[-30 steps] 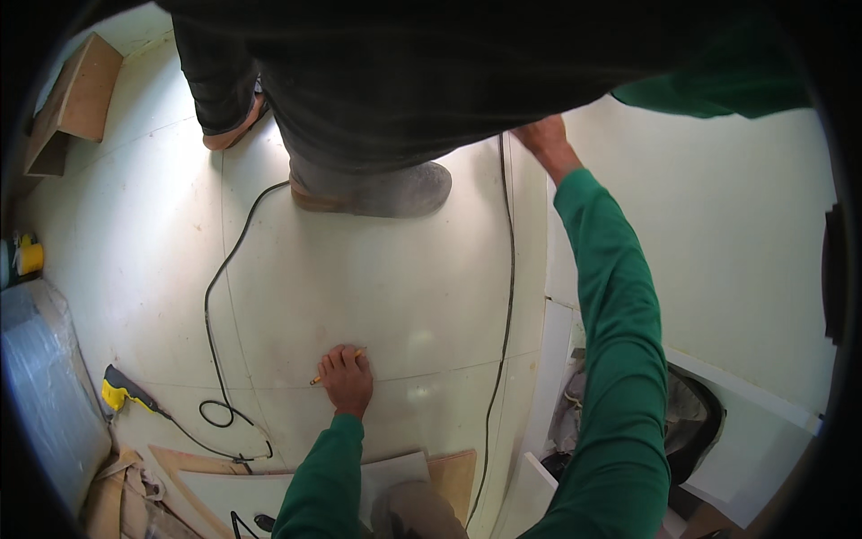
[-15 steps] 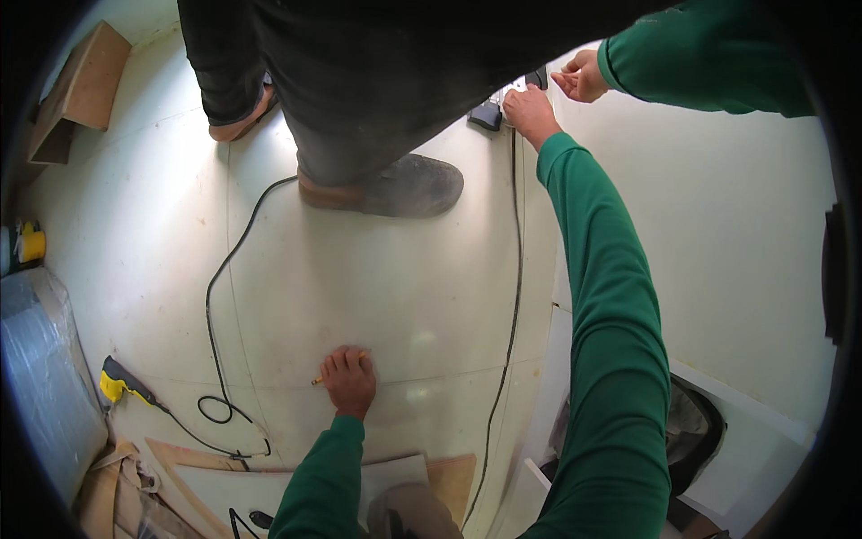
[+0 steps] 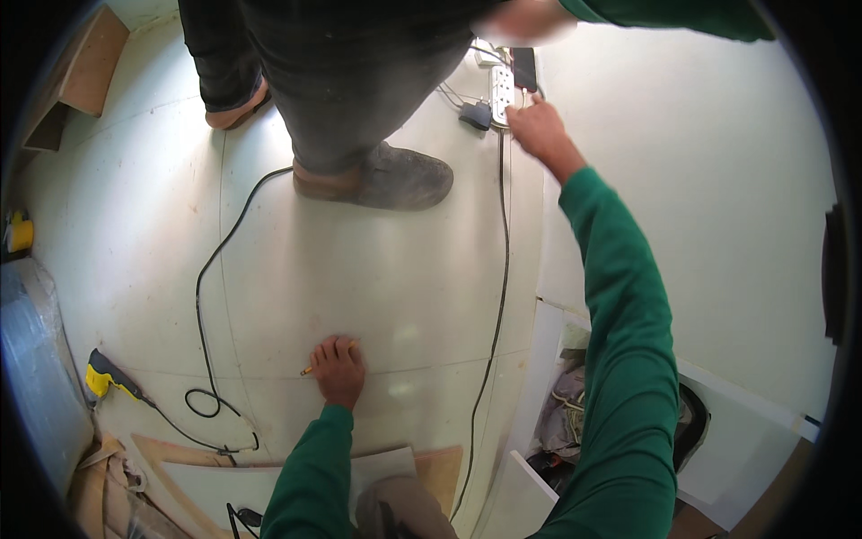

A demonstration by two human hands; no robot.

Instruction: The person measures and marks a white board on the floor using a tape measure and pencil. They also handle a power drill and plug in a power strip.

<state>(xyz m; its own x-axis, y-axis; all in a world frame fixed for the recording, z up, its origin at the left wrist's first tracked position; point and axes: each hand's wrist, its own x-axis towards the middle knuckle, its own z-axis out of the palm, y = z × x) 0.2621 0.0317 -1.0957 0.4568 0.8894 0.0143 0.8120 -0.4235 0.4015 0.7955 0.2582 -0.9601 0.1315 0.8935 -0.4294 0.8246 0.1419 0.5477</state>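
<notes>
My left hand (image 3: 338, 371) rests on the pale floor, its fingers curled around a yellow pencil (image 3: 308, 370). Farther off to the right, my right hand (image 3: 541, 133) reaches to the near end of a white power strip (image 3: 501, 85). Its fingers are bent against the strip's right side; what they pinch, if anything, is hidden. A dark plug adapter (image 3: 476, 115) sits at the strip's left side. Beside its right edge lies a black phone-like device (image 3: 523, 70). Above it, a co-worker's hand (image 3: 525, 20) in a green sleeve is smeared by motion.
A person's dark trouser leg (image 3: 332, 90) and shoe (image 3: 404, 177) stand ahead. Black cables (image 3: 503, 251) cross the floor. At left lie a yellow-black handheld tool (image 3: 108, 375) and a plastic-wrapped bundle (image 3: 40, 359). Boards (image 3: 440, 476) are near; an open white drawer (image 3: 530, 490) holds a bag.
My right hand has shifted slightly right, uncovering more of the power strip. The co-worker's hand has moved up and left, away from the strip's right side. My left hand still holds the pencil.
</notes>
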